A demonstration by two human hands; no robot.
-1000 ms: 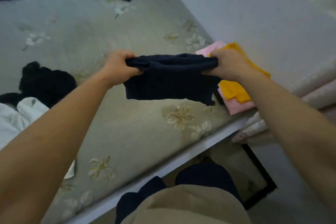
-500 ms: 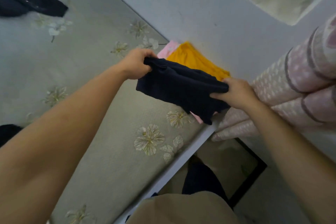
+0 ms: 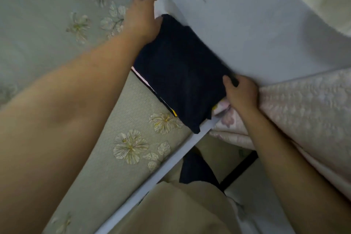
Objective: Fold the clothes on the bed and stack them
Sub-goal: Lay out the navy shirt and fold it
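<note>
Navy garment (image 3: pixel 180 74) in closed grip of right hand (image 3: pixel 240 91), left hand (image 3: pixel 141 19) at corner

We record the folded garment (image 3: pixel 182 74) as plain dark navy. Beneath it we note a pink layer (image 3: pixel 142 79) at the left edge and a yellow layer (image 3: pixel 174 113) at the lower edge, each showing only as a thin strip. The bed cover (image 3: pixel 57 30) is pale grey-green, patterned with cream flowers (image 3: pixel 131 146) that have yellowish centres. The quilt (image 3: pixel 303 104) is pale pink with a lilac floral pattern. The wall panel (image 3: pixel 247 15) is plain pale grey-blue. The bed edge (image 3: pixel 167 169) is white.
</note>
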